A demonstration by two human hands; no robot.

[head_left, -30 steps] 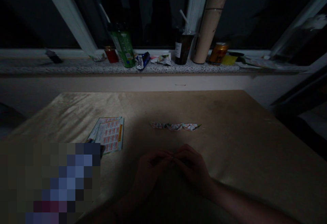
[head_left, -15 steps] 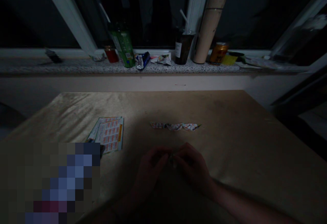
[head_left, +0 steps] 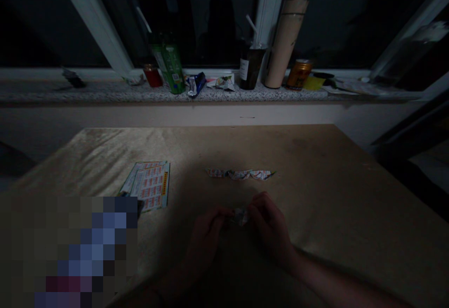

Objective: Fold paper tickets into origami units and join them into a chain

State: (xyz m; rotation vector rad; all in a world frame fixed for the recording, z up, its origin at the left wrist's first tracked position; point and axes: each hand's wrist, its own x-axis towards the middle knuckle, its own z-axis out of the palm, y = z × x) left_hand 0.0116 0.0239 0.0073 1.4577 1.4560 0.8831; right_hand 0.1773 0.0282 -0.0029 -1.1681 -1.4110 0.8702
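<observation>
My left hand and my right hand are close together over the near middle of the table. Between their fingertips is a small crumpled piece of printed paper, pinched from both sides. Its print is too dark to read. Just beyond my hands, three folded pieces of printed paper lie end to end in a row. To the left lie overlapping printed cards with red and white boxes.
The brown-covered table ends at a wall below a stone windowsill. On the sill stand a green bottle, a dark cup with a straw, a beige flask and an orange can. A pixelated patch hides the lower left.
My hands have drawn slightly apart, and more of the crumpled paper shows between them. The row of folded papers and the cards stay put.
</observation>
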